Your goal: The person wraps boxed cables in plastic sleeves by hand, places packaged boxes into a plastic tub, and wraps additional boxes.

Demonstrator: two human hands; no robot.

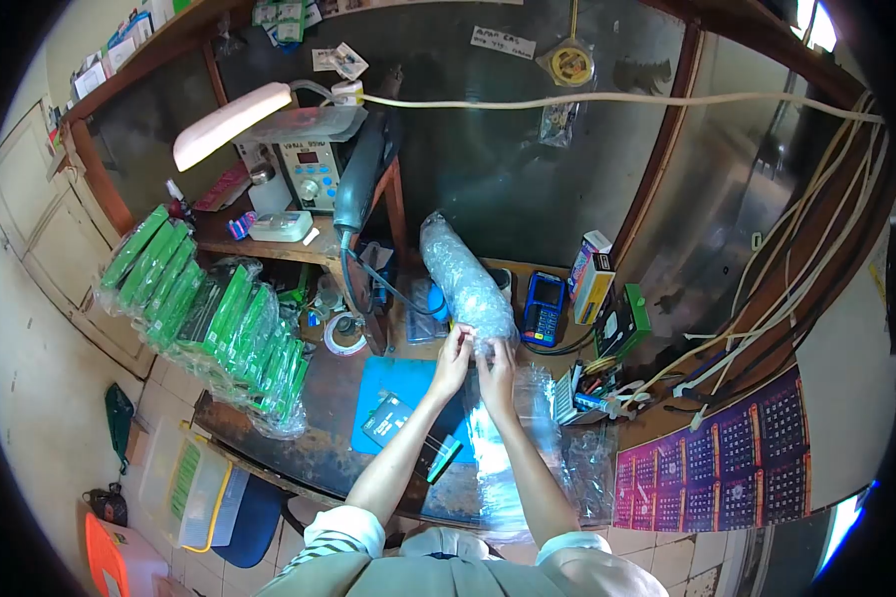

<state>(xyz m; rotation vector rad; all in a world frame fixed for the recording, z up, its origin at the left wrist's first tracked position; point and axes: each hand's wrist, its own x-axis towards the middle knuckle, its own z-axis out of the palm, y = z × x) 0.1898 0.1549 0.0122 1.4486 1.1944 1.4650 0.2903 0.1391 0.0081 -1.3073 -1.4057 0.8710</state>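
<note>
Plastic bundle (461,269), long, clear & shiny, near back of desk (319,423); far end up by dark panel, near end at both hands. Head view (only one): L hand (455,352) & R hand (496,362) side by side at near end, fingers bunched tog., clamped on the film. Glare + small detail, so can't tell if it's a fold, knot or open mouth they pinch. Step in hand, as I judge it: working that end w/ both hands. Next move calls for fine fingertip control, one hand steadying bundle while other works film; slick plastic could slip. Blue mat (368,379) w/ dark flat pack (387,419) lies below L forearm; clear sleeves (530,423) by R forearm. Payment terminal (544,308) R of bundle, apart. Green boxes (231,308) stacked far L, well apart.
</note>
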